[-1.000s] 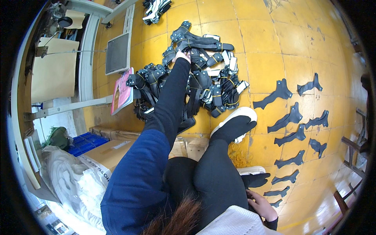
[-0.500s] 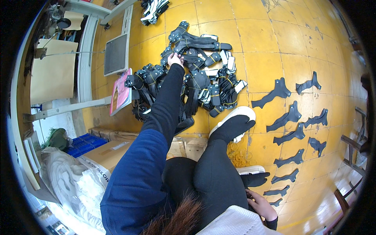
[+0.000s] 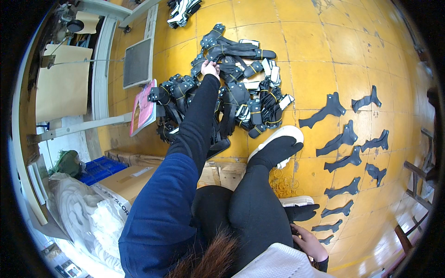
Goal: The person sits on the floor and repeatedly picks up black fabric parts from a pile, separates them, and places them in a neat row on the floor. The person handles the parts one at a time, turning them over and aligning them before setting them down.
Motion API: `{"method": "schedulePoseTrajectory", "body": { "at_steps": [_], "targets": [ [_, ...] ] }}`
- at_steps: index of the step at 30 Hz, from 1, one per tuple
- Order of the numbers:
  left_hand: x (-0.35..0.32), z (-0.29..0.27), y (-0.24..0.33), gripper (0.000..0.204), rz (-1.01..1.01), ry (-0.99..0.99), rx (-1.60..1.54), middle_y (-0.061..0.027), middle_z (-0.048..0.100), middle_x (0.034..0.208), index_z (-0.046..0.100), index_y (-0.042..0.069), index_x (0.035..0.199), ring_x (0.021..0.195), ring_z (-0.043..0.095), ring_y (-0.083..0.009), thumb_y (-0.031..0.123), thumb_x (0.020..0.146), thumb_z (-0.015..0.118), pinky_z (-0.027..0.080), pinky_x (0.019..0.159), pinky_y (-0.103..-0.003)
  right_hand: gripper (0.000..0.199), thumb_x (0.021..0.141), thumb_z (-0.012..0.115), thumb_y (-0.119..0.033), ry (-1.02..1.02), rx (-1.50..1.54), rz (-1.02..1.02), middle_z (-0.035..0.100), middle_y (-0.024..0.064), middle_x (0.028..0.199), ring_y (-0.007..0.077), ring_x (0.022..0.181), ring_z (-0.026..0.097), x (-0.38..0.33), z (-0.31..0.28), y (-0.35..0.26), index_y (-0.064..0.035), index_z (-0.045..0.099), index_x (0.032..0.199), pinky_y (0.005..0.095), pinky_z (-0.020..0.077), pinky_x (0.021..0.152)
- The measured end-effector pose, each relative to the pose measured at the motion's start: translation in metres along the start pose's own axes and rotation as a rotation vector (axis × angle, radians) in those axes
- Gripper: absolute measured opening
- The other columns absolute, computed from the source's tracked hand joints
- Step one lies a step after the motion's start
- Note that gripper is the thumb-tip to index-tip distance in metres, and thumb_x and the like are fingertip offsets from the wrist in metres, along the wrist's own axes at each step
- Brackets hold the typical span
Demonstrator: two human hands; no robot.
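Observation:
My left hand (image 3: 211, 69) reaches far forward, over a heap of dark strap-like bundles (image 3: 234, 95) on the floor. Its fingers look loosely bent and apart, against the heap; I see nothing lifted in them. Thin yellow bands circle many bundles, and white pieces show among them. Down at the right, my right hand (image 3: 310, 244) rests beside my thigh, fingers apart, with nothing visible in it. To the right of my shoe lie several flat dark pieces with forked ends (image 3: 344, 134), spread in rough rows by size.
Loose yellow rubber bands (image 3: 282, 184) lie by my white shoe (image 3: 278, 139). A pink booklet (image 3: 143, 109) leans near the heap, beside a pale metal frame (image 3: 99, 69). On the left are a cardboard box (image 3: 125, 183), a blue crate (image 3: 99, 170) and a plastic-wrapped white bundle (image 3: 79, 204).
My left hand has shifted very slightly right and its fingers have turned a little. The heap, the flat pieces and my right hand stay where they were.

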State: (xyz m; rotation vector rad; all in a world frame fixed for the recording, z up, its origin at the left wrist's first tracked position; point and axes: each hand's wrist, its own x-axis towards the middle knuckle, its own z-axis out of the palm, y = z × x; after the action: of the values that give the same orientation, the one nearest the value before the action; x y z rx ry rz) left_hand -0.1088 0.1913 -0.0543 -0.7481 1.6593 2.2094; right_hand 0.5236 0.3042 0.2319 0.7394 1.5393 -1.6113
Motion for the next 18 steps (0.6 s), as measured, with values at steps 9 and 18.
{"method": "schedulePoseTrajectory", "body": {
  "at_steps": [9,18],
  "targets": [
    [-0.030,0.019,-0.019,0.025,0.149,0.024,0.057,0.0030,0.055,0.095,0.047,0.019,0.118,0.078,0.051,-0.0081,0.011,0.094,0.049,0.044,0.064,-0.024,0.045,0.090,0.057,-0.021,0.000,0.006,0.016,0.054,0.0240,0.123,0.0364,0.116,0.050,0.001,0.001,0.006,-0.0039,0.047,0.130,0.0376,0.0389,0.099],
    [-0.044,0.034,-0.017,0.027,0.206,-0.053,-0.116,0.0061,0.052,0.109,0.044,0.023,0.115,0.098,0.050,-0.0116,0.012,0.092,0.050,0.041,0.083,-0.034,0.045,0.090,0.056,-0.022,-0.020,-0.004,0.038,0.055,0.0233,0.122,0.0360,0.115,0.051,0.003,0.000,-0.003,-0.0041,0.047,0.130,0.0372,0.0400,0.098]
  ]
}}
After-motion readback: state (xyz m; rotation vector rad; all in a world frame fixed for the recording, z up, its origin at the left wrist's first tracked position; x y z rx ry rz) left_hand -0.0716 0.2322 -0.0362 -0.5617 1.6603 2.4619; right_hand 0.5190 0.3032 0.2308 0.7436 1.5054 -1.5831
